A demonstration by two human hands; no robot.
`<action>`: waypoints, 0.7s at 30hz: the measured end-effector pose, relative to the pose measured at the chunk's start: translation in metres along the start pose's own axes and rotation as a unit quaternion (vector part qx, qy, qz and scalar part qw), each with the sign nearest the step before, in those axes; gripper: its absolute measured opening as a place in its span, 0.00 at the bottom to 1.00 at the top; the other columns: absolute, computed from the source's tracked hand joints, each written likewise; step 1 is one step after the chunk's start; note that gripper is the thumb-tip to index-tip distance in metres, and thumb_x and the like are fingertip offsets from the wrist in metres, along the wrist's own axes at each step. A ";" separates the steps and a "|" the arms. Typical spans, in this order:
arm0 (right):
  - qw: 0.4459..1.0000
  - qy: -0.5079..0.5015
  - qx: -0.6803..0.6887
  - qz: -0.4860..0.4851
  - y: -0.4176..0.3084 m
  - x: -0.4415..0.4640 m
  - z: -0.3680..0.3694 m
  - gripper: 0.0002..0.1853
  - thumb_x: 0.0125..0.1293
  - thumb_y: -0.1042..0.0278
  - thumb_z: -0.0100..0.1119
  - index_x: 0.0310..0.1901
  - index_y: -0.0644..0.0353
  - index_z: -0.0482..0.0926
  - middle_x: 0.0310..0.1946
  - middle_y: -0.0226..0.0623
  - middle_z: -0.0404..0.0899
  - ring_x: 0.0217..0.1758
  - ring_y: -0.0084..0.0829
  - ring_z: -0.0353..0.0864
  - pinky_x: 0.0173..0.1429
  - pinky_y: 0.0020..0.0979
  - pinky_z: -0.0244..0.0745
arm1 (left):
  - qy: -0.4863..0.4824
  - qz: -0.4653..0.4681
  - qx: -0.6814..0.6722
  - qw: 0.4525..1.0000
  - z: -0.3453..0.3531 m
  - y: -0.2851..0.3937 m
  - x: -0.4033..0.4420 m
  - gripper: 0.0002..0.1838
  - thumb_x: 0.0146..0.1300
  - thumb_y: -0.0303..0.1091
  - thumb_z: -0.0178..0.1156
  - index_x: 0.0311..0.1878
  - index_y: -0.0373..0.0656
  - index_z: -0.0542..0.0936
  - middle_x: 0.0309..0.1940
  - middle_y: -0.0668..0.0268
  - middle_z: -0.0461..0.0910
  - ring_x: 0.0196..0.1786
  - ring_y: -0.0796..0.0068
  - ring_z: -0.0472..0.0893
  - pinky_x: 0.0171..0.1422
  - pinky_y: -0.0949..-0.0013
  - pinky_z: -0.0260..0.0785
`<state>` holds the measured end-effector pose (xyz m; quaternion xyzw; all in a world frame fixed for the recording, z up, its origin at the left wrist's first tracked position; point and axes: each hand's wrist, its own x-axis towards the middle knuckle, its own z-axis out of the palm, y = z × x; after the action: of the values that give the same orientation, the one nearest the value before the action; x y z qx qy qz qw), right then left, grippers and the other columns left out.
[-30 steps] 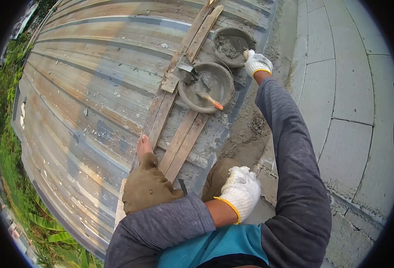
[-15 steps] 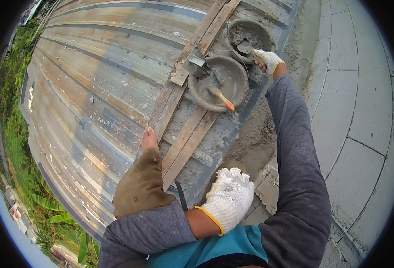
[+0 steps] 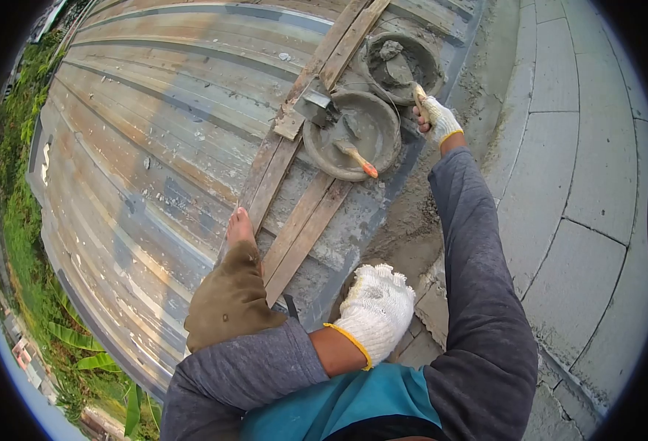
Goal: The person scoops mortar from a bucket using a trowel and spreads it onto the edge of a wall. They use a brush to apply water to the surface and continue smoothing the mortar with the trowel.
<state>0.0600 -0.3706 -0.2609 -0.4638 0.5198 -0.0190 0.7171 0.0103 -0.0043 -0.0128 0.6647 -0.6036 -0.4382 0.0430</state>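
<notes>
Buckets (image 3: 439, 68), two, at one o'clock; right hand (image 3: 439, 121) clamps fingers round one trowel (image 3: 400, 71); one brush (image 3: 358, 159) in nearer bucket (image 3: 393, 144); left hand (image 3: 375, 312) at five o'clock, finger state I can't tell.

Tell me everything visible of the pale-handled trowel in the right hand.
The grey, mortar-smeared trowel has a metal-looking blade and a pale, wood-looking handle. The right hand, in a white knit glove, grips the handle. The blade points away from the hand, over the farther round grey bucket; a grey mortar lump shows at its tip. Whether it touches the bucket's contents is unclear.
</notes>
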 end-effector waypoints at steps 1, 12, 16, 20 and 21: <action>1.000 0.001 -0.005 -0.018 -0.004 -0.005 0.000 0.16 0.66 0.55 0.65 0.50 0.51 0.76 0.29 0.31 0.78 0.17 0.20 0.69 0.16 0.22 0.62 | 0.003 0.000 0.000 1.000 0.001 0.000 -0.001 0.13 0.59 0.32 0.62 0.48 0.44 0.83 0.48 0.61 0.82 0.54 0.62 0.80 0.55 0.58 0.71; 0.990 0.106 0.004 -0.090 0.039 -0.232 -0.036 0.22 0.70 0.56 0.61 0.62 0.51 0.71 0.32 0.30 0.76 0.20 0.19 0.70 0.19 0.21 0.63 | -0.033 0.099 0.046 0.993 0.037 0.032 -0.002 0.15 0.59 0.34 0.60 0.50 0.43 0.83 0.48 0.57 0.82 0.54 0.59 0.80 0.56 0.54 0.68; 0.982 0.176 -0.024 -0.060 0.081 -0.303 -0.046 0.23 0.70 0.55 0.59 0.63 0.51 0.71 0.32 0.31 0.76 0.17 0.19 0.69 0.17 0.22 0.62 | -0.029 0.140 0.088 0.986 0.054 0.044 0.001 0.15 0.60 0.34 0.60 0.50 0.44 0.84 0.48 0.57 0.83 0.55 0.58 0.80 0.56 0.53 0.69; 0.973 0.222 -0.053 -0.022 0.124 -0.346 -0.056 0.27 0.68 0.56 0.61 0.67 0.49 0.70 0.27 0.27 0.76 0.19 0.18 0.71 0.17 0.21 0.63 | -0.032 0.137 0.092 0.986 0.060 0.045 0.010 0.16 0.60 0.34 0.59 0.51 0.43 0.84 0.51 0.55 0.83 0.56 0.54 0.81 0.58 0.53 0.71; 0.967 0.241 -0.084 -0.012 0.133 -0.354 -0.058 0.26 0.67 0.56 0.62 0.65 0.51 0.72 0.28 0.28 0.78 0.19 0.19 0.72 0.19 0.23 0.65 | -0.019 0.136 0.089 0.987 0.060 0.044 0.009 0.16 0.61 0.34 0.58 0.50 0.42 0.85 0.52 0.54 0.83 0.56 0.54 0.81 0.59 0.54 0.71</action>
<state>-0.2069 -0.1518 -0.0958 -0.5104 0.6718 -0.0949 0.5284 -0.0625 0.0047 -0.0292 0.5694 -0.7255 -0.3852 0.0316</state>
